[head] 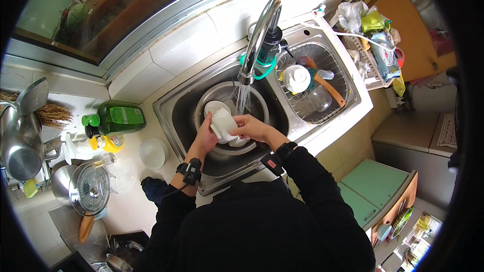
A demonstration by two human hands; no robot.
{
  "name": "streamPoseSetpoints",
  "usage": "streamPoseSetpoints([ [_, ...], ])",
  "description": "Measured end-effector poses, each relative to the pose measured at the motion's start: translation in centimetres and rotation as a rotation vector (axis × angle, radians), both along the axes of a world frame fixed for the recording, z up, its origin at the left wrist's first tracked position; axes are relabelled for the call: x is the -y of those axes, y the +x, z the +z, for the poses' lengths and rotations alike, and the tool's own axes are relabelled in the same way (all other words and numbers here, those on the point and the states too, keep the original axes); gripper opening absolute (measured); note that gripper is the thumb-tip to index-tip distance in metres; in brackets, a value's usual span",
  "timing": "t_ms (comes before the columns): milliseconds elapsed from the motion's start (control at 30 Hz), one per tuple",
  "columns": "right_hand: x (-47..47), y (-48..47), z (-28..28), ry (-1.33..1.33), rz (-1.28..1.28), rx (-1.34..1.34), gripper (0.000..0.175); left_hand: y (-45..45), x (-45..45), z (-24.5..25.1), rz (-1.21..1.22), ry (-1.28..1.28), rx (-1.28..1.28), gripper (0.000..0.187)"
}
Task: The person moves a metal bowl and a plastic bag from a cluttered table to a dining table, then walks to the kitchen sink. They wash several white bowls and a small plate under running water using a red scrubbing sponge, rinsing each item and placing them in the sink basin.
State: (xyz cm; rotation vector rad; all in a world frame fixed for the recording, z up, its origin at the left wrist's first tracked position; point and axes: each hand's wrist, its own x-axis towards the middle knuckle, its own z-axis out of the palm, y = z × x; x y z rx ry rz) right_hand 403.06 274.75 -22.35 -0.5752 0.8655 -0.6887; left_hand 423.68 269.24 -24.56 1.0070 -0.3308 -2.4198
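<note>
Both hands are over a round metal basin (266, 107) in the left bowl of a steel sink (183, 130). My left hand (207, 136) grips a white bowl (224, 124) from its left side. The fingers of my right hand (254, 127) close on the same bowl's right edge. Water (244, 96) runs from the curved chrome faucet (259, 41) and falls just beyond my right hand. Another white dish (214, 106) sits in the basin behind the held bowl. A further white piece (239, 142) shows below it, partly hidden by my hands.
On the right, a wire rack (302, 115) in the second sink bowl holds a white container (297, 78) and a wooden-handled utensil (329, 90). To the left stand a green pump bottle (121, 119), a yellow bottle (113, 143) and a pale bowl (153, 153). A dark pump device (269, 45) is behind the faucet.
</note>
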Motion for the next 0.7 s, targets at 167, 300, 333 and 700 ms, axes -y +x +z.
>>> streamPoseSetpoints([
  [167,-1.2,-1.4,-0.2,0.109,-0.23,0.371,0.033,0.5,-1.0,0.9,0.061,0.006,-0.054,0.052],
  [300,-1.2,-0.9,-2.4,0.203,-0.499,0.176,0.032,0.7,-1.5,1.8,0.158,-0.06,-0.081,0.044],
  [333,-1.0,-0.6,-2.8,0.203,-0.535,0.052,0.031,0.8,-1.5,2.0,0.085,-0.147,-0.104,0.044],
  [700,-2.2,3.7,3.1,-1.107,-0.267,-0.951,0.035,-1.0,-2.0,2.0,-0.162,-0.419,0.086,0.033],
])
